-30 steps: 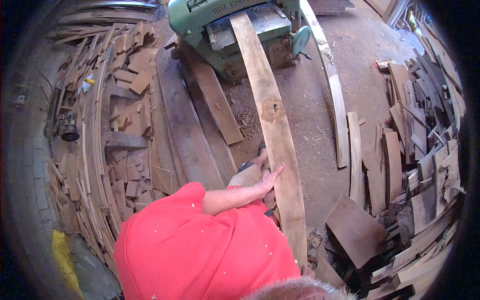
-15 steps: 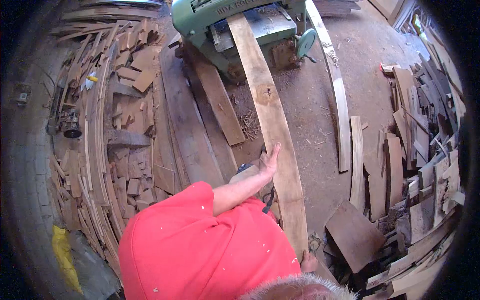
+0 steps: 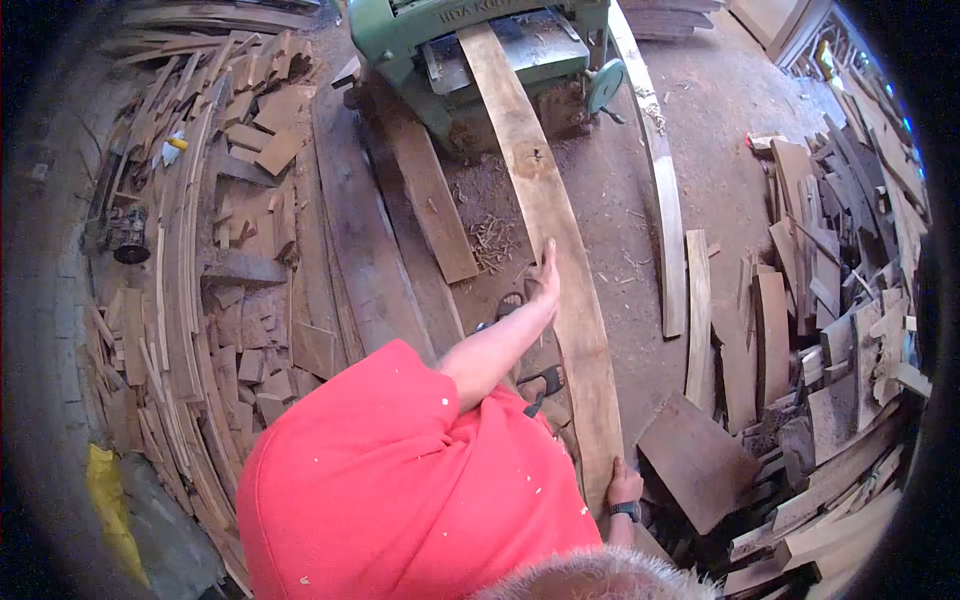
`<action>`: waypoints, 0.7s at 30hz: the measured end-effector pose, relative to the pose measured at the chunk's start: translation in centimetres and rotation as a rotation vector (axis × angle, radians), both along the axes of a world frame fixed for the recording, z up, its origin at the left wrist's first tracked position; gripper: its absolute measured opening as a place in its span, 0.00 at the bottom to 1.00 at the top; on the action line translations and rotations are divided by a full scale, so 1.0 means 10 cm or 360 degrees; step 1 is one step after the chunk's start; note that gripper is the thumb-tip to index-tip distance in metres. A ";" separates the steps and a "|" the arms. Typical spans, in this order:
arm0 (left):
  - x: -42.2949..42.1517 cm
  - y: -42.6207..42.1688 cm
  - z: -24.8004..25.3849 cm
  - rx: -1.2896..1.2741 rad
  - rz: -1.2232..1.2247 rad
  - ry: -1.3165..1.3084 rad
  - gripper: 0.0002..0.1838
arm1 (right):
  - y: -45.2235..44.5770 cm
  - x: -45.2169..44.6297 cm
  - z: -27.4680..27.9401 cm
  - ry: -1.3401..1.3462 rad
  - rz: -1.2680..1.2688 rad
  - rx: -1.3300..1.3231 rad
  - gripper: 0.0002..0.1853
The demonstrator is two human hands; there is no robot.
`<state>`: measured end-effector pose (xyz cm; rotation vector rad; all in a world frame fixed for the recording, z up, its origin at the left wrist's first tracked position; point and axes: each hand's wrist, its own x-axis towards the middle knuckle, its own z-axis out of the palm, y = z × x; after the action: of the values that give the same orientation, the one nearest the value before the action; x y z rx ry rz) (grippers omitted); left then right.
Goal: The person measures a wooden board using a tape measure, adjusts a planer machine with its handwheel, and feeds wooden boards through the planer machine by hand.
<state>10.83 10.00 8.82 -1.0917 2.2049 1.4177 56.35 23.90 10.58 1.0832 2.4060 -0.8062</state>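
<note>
A long pale board (image 3: 575, 290) with a dark knot runs from the green machine (image 3: 450, 25) down to the lower middle. Its far end lies on the machine's bed. At the board's left edge, my left hand (image 3: 546, 278) holds it partway along, one digit stretched along the edge and the other fingers partly hidden. My right hand (image 3: 625, 484), with a dark watch on the wrist, grips the near end from the right, thumb on top and fingers mostly out of sight.
Wood offcuts (image 3: 285, 150) are heaped at the left, and more scrap boards (image 3: 830, 400) at the right. A long narrow board (image 3: 660, 190) lies right of the machine. Thick planks (image 3: 360, 230) lie on the left. Sandalled feet (image 3: 545, 382) show beside the held board.
My left hand has shifted up along the board. My right hand, mostly hidden at first, now shows with its watch at the near end. The board has moved slightly towards the machine.
</note>
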 end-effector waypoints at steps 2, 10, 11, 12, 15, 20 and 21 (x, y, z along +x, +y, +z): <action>-0.07 0.02 0.09 -0.0041 -0.0053 0.0056 0.57 | -0.02 -0.08 -0.07 0.0018 0.0005 -0.0006 0.37; -0.36 -0.07 -0.05 -0.0222 -0.0240 0.0016 0.54 | -0.08 -0.32 -0.05 -0.0005 0.0055 -0.0032 0.38; -0.37 -0.04 0.00 -0.0232 -0.0182 0.0081 0.54 | -0.05 -0.37 -0.03 0.0009 0.0066 -0.0037 0.39; -0.41 -0.05 0.00 -0.0226 -0.0170 0.0081 0.54 | -0.06 -0.42 -0.01 0.0009 0.0078 -0.0032 0.39; -0.54 -0.09 -0.06 -0.0191 -0.0220 0.0106 0.55 | -0.10 -0.53 -0.02 0.0045 0.0025 -0.0013 0.39; -0.70 -0.08 -0.22 -0.0182 -0.0111 0.0190 0.57 | -0.14 -0.78 0.13 0.0014 0.0040 0.0033 0.37; -0.78 -0.10 -0.28 -0.0187 -0.0107 0.0194 0.57 | -0.16 -0.83 0.10 0.0019 0.0043 0.0028 0.37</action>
<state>3.01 8.98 6.04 -0.9812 2.4143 1.3753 48.06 22.34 11.55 1.0530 2.4366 -0.7860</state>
